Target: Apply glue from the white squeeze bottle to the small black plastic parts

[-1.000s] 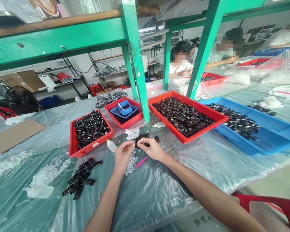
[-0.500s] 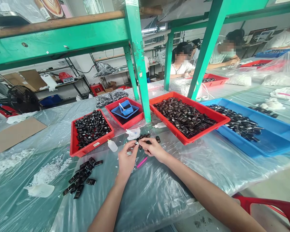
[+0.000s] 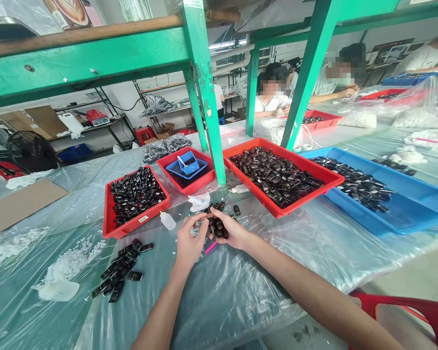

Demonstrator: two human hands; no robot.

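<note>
My right hand (image 3: 234,233) is curled round a cluster of small glossy black rectangular pieces (image 3: 218,227) above the near table. Close against its fingertips is my left hand (image 3: 190,240), with thumb and forefinger bent toward each other; whatever lies between their tips is too small to make out. Just below the hands lies a pink pen-like tool (image 3: 210,247), partly hidden. A crumpled white wipe (image 3: 199,201) rests behind them, and a small white squeeze bottle (image 3: 167,220) lies to the left. One loose black piece (image 3: 237,210) sits right of the hands.
Red trays hold black pieces at left (image 3: 104,214) and right (image 3: 306,195); a blue tray (image 3: 419,204) is farther right. A green post (image 3: 212,121) rises behind the hands. Loose black pieces (image 3: 118,270) and white bits (image 3: 73,260) lie at left. Co-workers sit across the table.
My right hand has turned from a fingertip pinch to a cupped hold, with several black pieces now showing in it. My left hand stays nearly in place. The view has shifted slightly.
</note>
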